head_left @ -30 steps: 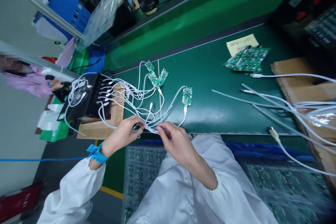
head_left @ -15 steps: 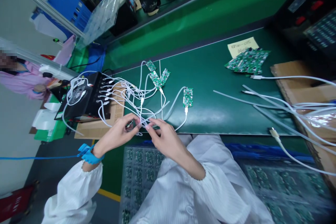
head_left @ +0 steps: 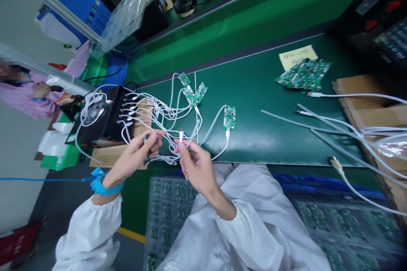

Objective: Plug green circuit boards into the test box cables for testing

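Note:
My left hand (head_left: 143, 148) is closed on a small circuit board (head_left: 146, 137), mostly hidden by the fingers. Between the thumb and fingers of my right hand (head_left: 193, 159) is a white cable plug (head_left: 181, 135), its metal tip pointing away from me. Behind both hands lies a tangle of white cables (head_left: 162, 112) running from a black box (head_left: 108, 114). To the right, a green circuit board (head_left: 229, 118) lies flat with a cable plugged into its near edge. Farther back several boards (head_left: 193, 94) lie together, with a white plug at one of them.
At the right rest a pile of circuit boards (head_left: 304, 74), a yellow note (head_left: 297, 56), loose white cables (head_left: 343, 129) and cardboard (head_left: 359, 87). Trays of boards (head_left: 170, 199) sit below the table edge. A person in pink (head_left: 25, 97) is at far left.
My hands have moved apart. The left has shifted left with the circuit board; the right now holds the white plug up in plain view.

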`<act>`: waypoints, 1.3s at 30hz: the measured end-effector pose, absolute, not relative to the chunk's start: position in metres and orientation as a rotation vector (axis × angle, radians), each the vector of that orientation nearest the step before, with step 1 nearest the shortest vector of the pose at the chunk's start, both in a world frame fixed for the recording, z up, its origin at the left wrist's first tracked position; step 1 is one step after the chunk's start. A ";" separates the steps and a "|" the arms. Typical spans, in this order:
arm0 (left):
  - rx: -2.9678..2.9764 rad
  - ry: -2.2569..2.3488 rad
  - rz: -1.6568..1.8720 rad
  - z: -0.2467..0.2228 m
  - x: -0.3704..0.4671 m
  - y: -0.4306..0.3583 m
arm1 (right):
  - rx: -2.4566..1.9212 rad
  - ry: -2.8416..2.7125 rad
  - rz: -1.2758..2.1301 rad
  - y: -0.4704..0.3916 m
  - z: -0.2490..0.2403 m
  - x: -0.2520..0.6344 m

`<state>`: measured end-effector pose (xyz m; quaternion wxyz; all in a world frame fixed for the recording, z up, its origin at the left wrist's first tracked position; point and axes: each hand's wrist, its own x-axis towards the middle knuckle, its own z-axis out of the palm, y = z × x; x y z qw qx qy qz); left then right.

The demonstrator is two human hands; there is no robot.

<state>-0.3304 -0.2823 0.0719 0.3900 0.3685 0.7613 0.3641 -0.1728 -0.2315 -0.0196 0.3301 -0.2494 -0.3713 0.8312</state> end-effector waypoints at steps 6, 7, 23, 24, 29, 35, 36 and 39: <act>0.460 1.576 1.645 0.070 -0.308 -0.252 | -0.588 -0.959 2.308 -0.258 -0.024 -0.175; 0.423 1.521 1.685 0.070 -0.305 -0.247 | -0.586 -0.976 2.316 -0.261 -0.025 -0.176; 0.354 1.300 1.793 0.079 -0.296 -0.236 | -0.567 -1.029 2.353 -0.266 -0.028 -0.179; 0.360 1.300 1.786 0.079 -0.295 -0.236 | -0.571 -1.030 2.354 -0.266 -0.028 -0.179; 0.380 1.333 1.733 0.080 -0.294 -0.235 | -0.579 -1.068 2.348 -0.264 -0.027 -0.177; 0.392 1.333 1.635 0.081 -0.296 -0.237 | -0.557 -1.191 2.328 -0.261 -0.030 -0.176; 0.392 1.335 1.616 0.081 -0.296 -0.237 | -0.548 -1.206 2.325 -0.261 -0.031 -0.175; 0.393 1.336 1.582 0.083 -0.297 -0.238 | -0.527 -1.220 2.318 -0.260 -0.033 -0.175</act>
